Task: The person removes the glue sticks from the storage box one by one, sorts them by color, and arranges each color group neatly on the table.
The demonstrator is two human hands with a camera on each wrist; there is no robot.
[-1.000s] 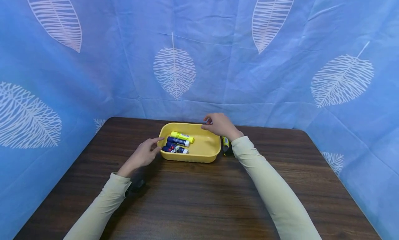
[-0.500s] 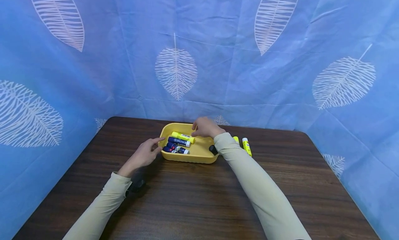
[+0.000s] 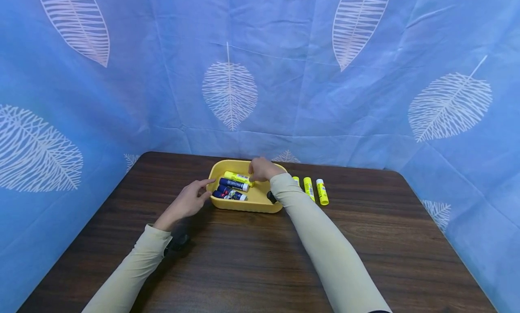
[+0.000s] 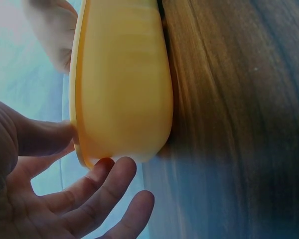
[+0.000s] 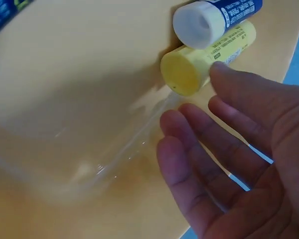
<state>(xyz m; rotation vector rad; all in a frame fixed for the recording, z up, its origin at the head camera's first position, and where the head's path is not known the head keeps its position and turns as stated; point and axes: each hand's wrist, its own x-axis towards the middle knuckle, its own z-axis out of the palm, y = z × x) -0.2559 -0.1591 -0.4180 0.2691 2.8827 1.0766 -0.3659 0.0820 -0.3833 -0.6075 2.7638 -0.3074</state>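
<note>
A yellow oblong tray (image 3: 243, 205) stands near the table's back edge. In its left half lie a yellow glue stick (image 5: 182, 74) and several dark blue glue sticks (image 3: 233, 184) with white ends. My left hand (image 3: 187, 200) rests at the tray's left rim, thumb and fingers spread along it, as the left wrist view shows too. Inside the tray is my right hand (image 3: 264, 169), reaching down at the end of the yellow glue stick. In the right wrist view the thumb overlaps that stick's side; the loosely bent fingers are beside it, and a firm grip is not visible.
Three yellow glue sticks lie in a row on the table right of the tray: one partly behind the sleeve (image 3: 296, 180), a middle one (image 3: 309, 189) and a white-capped one (image 3: 322, 192). A blue leaf-print cloth (image 3: 170, 96) hangs around the dark wooden table (image 3: 243, 259).
My right hand has moved left from over the tray's right rim and down to the yellow glue stick, uncovering the yellow sticks on the table. The left hand has stayed at the rim.
</note>
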